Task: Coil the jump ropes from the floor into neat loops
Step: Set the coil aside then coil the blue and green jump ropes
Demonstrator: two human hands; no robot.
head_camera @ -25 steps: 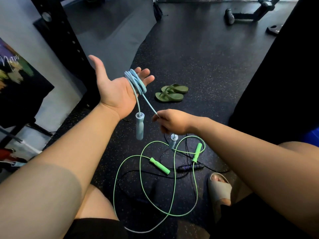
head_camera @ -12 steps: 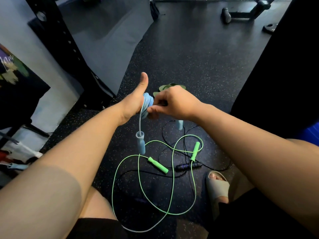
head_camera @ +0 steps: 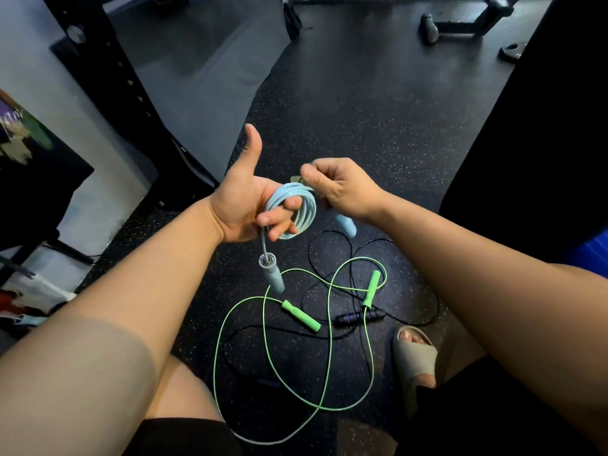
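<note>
The speckled black rubber gym floor [head_camera: 378, 133] fills the middle of the frame, and on it, in the lower centre, lie 2 loose ropes: the thin neon-green cord jump rope with green foam handles [head_camera: 301, 319], sprawled in wide crossing loops, and under it the thin black cord jump rope with dark handles [head_camera: 359, 316], its cord hard to follow against the floor. Above them, at mid-frame, the left hand [head_camera: 243, 205] is raised with the thumb up and the fingers curled through the pale blue plastic-coated jump rope [head_camera: 302, 209], already wound into several tight round loops that hang off those fingers; 1 pale blue handle [head_camera: 272, 274] dangles straight down below the coil on a short length of cord. The right hand [head_camera: 342, 189], just right of the coil and touching it, is closed in a pinch on the cord at the coil's upper right, with the second blue handle poking out under its wrist. The free end therefore lies right of the left hand's grip, nearest the right hand, so judging by this, the last wrap falls to it. A green sandal behind the right fingers is mostly hidden
</note>
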